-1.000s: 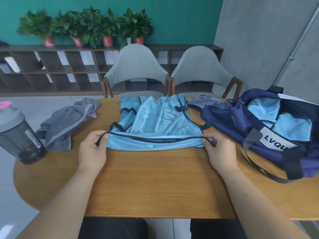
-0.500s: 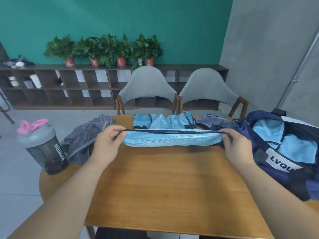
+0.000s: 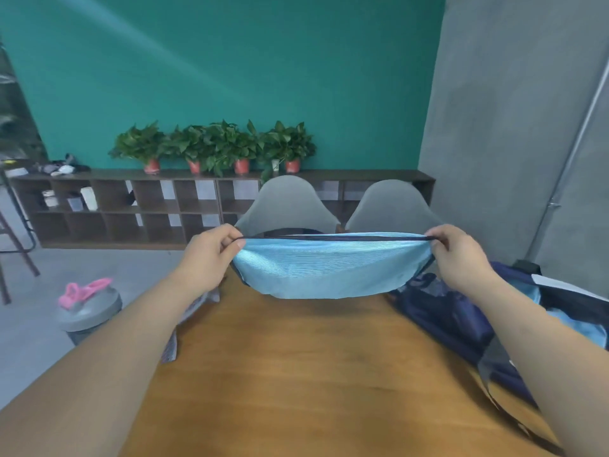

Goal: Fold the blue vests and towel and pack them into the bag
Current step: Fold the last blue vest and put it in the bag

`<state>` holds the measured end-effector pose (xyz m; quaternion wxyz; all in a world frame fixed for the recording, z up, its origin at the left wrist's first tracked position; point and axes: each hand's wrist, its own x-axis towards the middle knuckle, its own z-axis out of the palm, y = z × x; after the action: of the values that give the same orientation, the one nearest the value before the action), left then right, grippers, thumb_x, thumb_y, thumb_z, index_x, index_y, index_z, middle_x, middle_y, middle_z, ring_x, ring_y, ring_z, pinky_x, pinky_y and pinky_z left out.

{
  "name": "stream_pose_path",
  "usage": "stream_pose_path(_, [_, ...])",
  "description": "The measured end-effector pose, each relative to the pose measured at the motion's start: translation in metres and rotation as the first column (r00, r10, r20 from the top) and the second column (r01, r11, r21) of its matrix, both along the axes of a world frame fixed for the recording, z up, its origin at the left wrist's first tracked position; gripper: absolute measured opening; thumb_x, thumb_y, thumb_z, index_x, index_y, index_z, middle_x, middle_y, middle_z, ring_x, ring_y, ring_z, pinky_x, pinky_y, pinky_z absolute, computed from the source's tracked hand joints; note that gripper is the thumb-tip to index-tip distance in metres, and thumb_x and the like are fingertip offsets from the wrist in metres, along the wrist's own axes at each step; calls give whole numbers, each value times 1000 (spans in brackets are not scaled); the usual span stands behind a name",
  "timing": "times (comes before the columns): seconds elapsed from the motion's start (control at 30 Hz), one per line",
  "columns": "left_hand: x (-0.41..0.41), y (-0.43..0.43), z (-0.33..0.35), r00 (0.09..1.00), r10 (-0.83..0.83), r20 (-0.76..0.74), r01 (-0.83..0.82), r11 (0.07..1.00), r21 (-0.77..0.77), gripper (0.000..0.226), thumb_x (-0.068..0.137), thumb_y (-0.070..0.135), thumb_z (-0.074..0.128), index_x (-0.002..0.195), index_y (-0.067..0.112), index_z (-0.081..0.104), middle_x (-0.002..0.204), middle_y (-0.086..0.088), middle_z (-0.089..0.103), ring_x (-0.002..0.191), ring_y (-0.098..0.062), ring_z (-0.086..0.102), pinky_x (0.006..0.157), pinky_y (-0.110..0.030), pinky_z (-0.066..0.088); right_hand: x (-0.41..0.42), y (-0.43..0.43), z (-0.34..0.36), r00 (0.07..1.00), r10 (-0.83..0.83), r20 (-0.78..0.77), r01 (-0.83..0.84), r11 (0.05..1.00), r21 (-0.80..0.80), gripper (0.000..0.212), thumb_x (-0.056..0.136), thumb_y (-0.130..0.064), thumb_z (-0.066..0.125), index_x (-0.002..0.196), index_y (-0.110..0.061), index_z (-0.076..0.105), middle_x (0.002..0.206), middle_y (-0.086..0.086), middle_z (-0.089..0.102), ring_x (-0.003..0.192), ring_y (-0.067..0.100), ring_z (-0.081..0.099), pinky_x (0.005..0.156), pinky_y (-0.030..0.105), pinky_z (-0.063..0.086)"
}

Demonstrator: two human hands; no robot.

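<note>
The left hand (image 3: 211, 255) and right hand (image 3: 458, 255) each pinch one end of the dark-trimmed top edge of the blue vest (image 3: 329, 272). Their fingers curl round the binding and hold it stretched taut in the air over the far part of the surface (image 3: 313, 374), with its doubled lower part sagging free. The cloth looks thin and slippery, so a loosened pinch on either side would likely drop that corner and let the fold fall open. Lowering the two ends unevenly could set the layers askew, and a swing to the right might snag the hem on the bag (image 3: 454, 318) lying just beside it. The bag's mouth gapes and light-blue fabric shows inside, but I cannot tell whether that is a packed vest or lining. The grey towel (image 3: 170, 347) lies unfolded under the left forearm. The shaker bottle (image 3: 89, 311) stands capped at the surface's left edge, its contents unseen.
</note>
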<state>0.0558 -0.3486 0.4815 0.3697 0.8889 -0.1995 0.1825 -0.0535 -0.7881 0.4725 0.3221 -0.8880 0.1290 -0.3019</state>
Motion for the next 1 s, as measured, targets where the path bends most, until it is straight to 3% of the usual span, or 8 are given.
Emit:
stream_pose_path(0.17, [6,-5,14,999,42,7,-43,998,42,6,107,24,58,108,28,62,98,13,67,90,-9,61,79,-30,45,6,3,14,998,54,34,-57,993,101,20,107,-17,44,107,-30,59,98,-3,68,84,25,61,72,36,45])
stream_pose_path(0.23, [9,-5,21,997,75,4,-75,997,14,9,107,24,57,111,27,64,100,13,68,94,-13,62,83,-34,45,8,4,21,995,68,67,-72,995,68,14,108,-24,48,111,-29,61,102,-4,69,91,24,63,77,35,46])
stream_pose_path(0.37, [12,-5,40,993,115,19,-115,993,-1,16,107,25,57,118,21,68,104,8,69,95,-14,62,78,-27,44,10,0,37,992,39,118,-35,999,-34,11,103,-26,61,110,-28,70,97,-10,73,93,17,65,79,27,43])
stream_pose_path(0.47, [15,-5,51,995,97,16,-96,994,-49,11,107,28,58,113,23,67,105,4,71,96,-15,64,71,-21,42,9,-2,50,993,10,120,-4,999,-51,16,101,-17,65,109,-27,74,94,-10,73,90,14,65,70,7,41])
stream_pose_path(0.67, [12,-22,79,998,60,6,-57,970,-236,18,110,29,51,120,19,63,102,-1,68,79,-12,57,70,-32,44,11,-1,75,990,-70,122,80,994,-75,19,99,-13,66,112,-20,78,96,-4,73,92,17,63,87,24,42])
stream_pose_path(0.77, [8,-31,101,999,41,0,-36,882,-469,16,110,27,52,121,21,63,91,-1,63,76,-15,56,75,-33,49,12,9,96,967,-52,249,37,997,62,14,101,-21,65,110,-23,76,97,-8,72,90,16,64,87,27,48])
stream_pose_path(0.9, [3,-37,139,999,-29,17,32,659,-752,13,108,22,58,120,23,64,94,0,67,65,-12,53,64,-35,52,14,19,131,886,-40,462,-90,962,256,9,101,-28,66,105,-27,74,94,-12,70,85,6,63,76,19,49])
stream_pose_path(1.0, [5,-29,156,970,190,154,-92,867,-490,11,105,25,63,112,22,71,98,6,70,84,-16,63,83,-35,54,14,15,150,914,-78,398,-19,972,234,9,98,-30,68,102,-27,76,92,-11,72,87,15,66,82,27,51])
